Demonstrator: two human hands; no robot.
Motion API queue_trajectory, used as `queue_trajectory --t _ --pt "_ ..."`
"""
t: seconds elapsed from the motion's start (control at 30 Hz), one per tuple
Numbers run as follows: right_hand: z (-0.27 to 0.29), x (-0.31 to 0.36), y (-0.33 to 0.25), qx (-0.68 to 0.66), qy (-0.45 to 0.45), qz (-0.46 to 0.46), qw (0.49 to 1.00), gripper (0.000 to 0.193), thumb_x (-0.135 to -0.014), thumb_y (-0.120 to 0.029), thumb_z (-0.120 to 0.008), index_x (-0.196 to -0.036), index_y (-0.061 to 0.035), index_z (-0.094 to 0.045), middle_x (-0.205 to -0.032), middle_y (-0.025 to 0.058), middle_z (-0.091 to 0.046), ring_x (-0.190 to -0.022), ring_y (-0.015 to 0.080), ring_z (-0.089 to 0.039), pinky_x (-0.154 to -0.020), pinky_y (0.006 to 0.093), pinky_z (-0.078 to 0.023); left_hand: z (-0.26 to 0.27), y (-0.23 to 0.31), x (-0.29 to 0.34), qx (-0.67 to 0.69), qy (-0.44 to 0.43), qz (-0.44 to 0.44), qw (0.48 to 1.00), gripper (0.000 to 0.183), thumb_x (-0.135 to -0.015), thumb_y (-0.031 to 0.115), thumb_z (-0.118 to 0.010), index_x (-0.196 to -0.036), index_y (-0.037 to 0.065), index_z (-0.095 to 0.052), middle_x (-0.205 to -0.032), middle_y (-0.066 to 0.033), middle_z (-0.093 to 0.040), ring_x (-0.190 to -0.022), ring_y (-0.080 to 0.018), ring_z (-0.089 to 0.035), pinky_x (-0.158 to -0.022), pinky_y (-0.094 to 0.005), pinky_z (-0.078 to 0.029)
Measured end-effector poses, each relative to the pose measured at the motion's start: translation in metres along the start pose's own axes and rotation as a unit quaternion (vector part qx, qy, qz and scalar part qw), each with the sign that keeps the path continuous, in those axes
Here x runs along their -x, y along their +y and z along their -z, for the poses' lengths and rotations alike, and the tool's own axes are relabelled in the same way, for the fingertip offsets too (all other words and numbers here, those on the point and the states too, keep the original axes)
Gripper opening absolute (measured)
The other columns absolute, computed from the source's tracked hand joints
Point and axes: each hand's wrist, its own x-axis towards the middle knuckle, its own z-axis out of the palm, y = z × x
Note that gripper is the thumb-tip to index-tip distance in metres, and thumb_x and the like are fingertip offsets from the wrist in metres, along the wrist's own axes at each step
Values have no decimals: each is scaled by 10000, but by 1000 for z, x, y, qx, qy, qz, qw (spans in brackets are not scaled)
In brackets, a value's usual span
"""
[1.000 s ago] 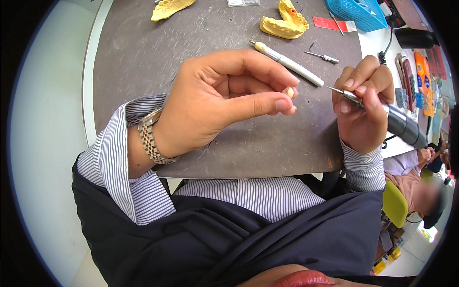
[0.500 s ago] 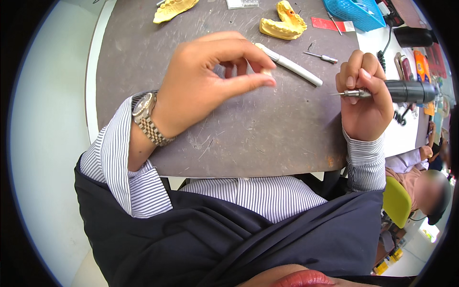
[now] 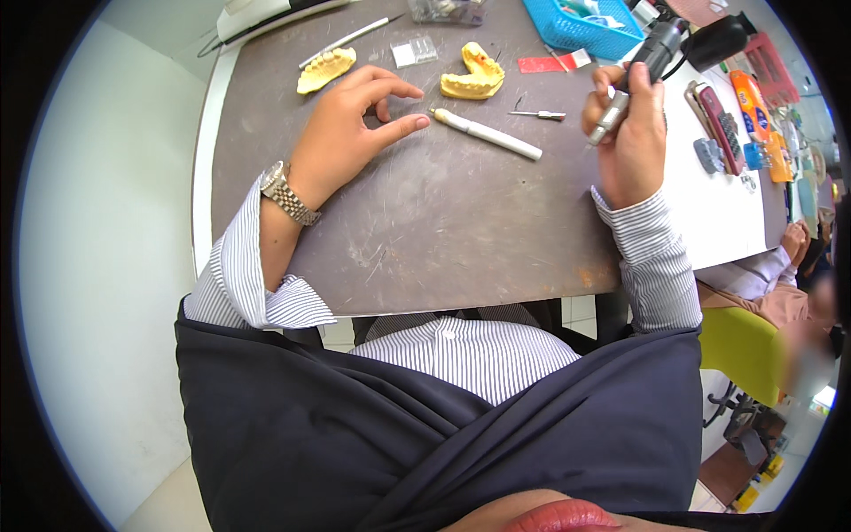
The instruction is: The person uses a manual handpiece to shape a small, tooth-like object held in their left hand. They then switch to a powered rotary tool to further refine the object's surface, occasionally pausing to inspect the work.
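Observation:
My left hand hovers over the left part of the bench, thumb and index finger apart with nothing visible between them. Just past its fingertips lies a white pen-shaped tool with a yellowish tip. My right hand is closed around a grey and black rotary handpiece, its thin bur pointing down toward me. Two yellow dental casts stand farther back: a tooth-lined arch behind my left hand and a curved cast with an orange spot. A small metal bur-like instrument lies between the pen-shaped tool and my right hand.
A blue basket stands at the back, with a red strip before it. A white-handled tool and clear packet lie far left. A phone and orange bottle are at right. Another person sits beyond a green chair.
The small whitish piece pinched in my left hand is gone from its fingers, which have parted. My right hand has turned the handpiece from level to tilted bur-down. The view has shifted.

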Motion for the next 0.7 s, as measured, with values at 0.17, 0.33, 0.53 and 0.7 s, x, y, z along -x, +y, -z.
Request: queue_trajectory --t 0.17,0.33,0.53,0.7 --pt "-7 13 -10 -80 -95 16 992 297 -915 -232 -476 -1093 -55 -317 -914 108 -547 -636 178 -599 -541 286 -487 4 26 8 -8 59 -58 997 271 -767 175 -671 -1013 76 -616 -968 -36 -594 -778 -101 -536 -718 -255 -425" --pt "-27 22 -24 -186 -103 -50 976 303 -864 -77 -537 -1117 -33 -377 -1045 195 -545 -771 283 -643 -662 364 -546 4 52 -2 124 -24 -70 989 384 -785 219 -651 -1116 44 -565 -1105 -106 -556 -992 -205 -549 -806 -297 -437" --pt "-45 51 -29 173 -210 297 915 342 -687 -47 -726 -982 -54 -553 -986 123 -564 -908 226 -573 -774 318 -459 -20 96 34 586 -142 41 797 628 -918 471 -356 -1327 7 -248 -1289 -127 -365 -1184 -180 -388 -979 -330 -333" --pt "-45 59 -22 419 -213 350 811 371 -687 -166 -684 -1037 -92 -586 -1193 100 -476 -1038 222 -454 -842 333 -345 -20 113 36 720 -98 214 653 594 -932 503 -219 -1303 42 -267 -1284 -147 -412 -1161 -184 -444 -982 -348 -365"
